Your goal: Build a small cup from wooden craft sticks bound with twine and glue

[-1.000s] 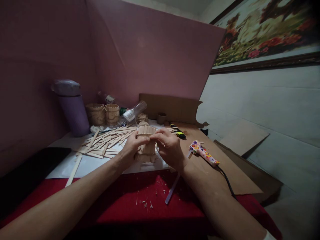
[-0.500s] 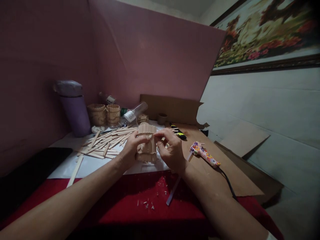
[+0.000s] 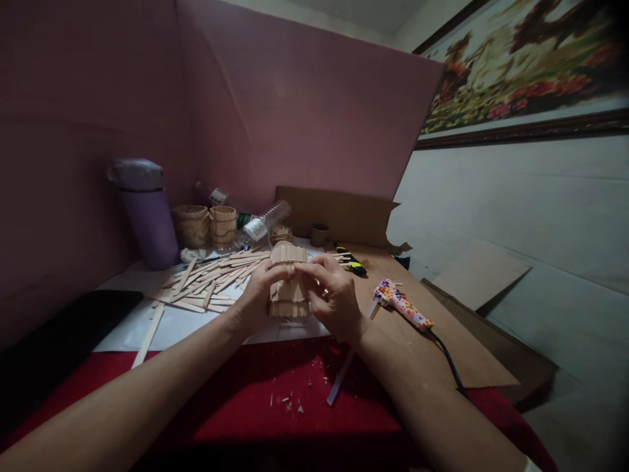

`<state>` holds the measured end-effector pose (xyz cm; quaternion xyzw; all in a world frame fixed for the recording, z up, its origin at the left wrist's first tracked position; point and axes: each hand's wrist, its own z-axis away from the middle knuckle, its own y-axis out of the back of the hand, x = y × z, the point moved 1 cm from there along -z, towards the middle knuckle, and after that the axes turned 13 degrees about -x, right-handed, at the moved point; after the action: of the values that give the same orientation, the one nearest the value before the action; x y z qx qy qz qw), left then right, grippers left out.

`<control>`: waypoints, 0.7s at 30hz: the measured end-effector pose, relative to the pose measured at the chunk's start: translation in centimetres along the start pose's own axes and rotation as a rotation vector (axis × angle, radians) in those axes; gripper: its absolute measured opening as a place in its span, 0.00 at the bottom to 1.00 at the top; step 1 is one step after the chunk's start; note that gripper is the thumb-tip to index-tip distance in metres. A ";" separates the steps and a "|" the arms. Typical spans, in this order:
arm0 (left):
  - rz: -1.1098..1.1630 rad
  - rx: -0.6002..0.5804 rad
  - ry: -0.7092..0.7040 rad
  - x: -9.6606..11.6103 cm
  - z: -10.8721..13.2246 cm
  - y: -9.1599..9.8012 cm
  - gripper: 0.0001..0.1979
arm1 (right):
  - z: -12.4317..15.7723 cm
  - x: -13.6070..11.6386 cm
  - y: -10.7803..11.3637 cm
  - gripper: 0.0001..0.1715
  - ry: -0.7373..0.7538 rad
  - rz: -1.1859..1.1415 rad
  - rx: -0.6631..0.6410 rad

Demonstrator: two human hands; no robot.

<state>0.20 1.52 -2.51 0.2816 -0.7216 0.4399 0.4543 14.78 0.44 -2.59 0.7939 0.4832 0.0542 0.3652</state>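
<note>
A small craft built of pale wooden craft sticks [image 3: 289,307], with scalloped rims, is between my hands above the white paper. My left hand [image 3: 256,292] grips its left side, the thumb lying across its front. The fingertips of my right hand [image 3: 337,295] press on its upper right side, close to my left thumb. The other right fingers are curled, and whatever small piece may be under the fingertips is hidden. A heap of loose craft sticks [image 3: 221,275] lies left of my left hand.
A flower-patterned glue gun [image 3: 403,305] with a glue stick [image 3: 341,377] in its back rests on cardboard [image 3: 442,354] at right, its black cord trailing. Behind are a yellow-black utility knife [image 3: 351,260], clear bottles [image 3: 268,219], stick-built cups [image 3: 223,226] and a purple tumbler [image 3: 150,223].
My right hand has moved slightly left, and its fingertips now lie against the craft beside my left thumb. The craft has tipped slightly. The things on the table stay put.
</note>
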 end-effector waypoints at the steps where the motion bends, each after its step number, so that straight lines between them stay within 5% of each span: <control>1: -0.004 -0.002 -0.007 -0.1 0.0 0.0 0.13 | 0.0 0.0 0.0 0.18 -0.002 0.001 -0.012; 15: 0.113 0.002 -0.030 0.4 0.0 -0.2 0.12 | -0.1 0.5 0.0 0.14 0.052 0.031 0.049; 21: 0.079 -0.059 -0.014 0.2 -0.1 -0.1 0.19 | 0.0 0.6 0.0 0.12 0.033 0.028 0.052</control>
<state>0.22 1.60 -2.24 0.2423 -0.7480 0.4339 0.4399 15.10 0.94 -2.72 0.8089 0.4790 0.0598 0.3357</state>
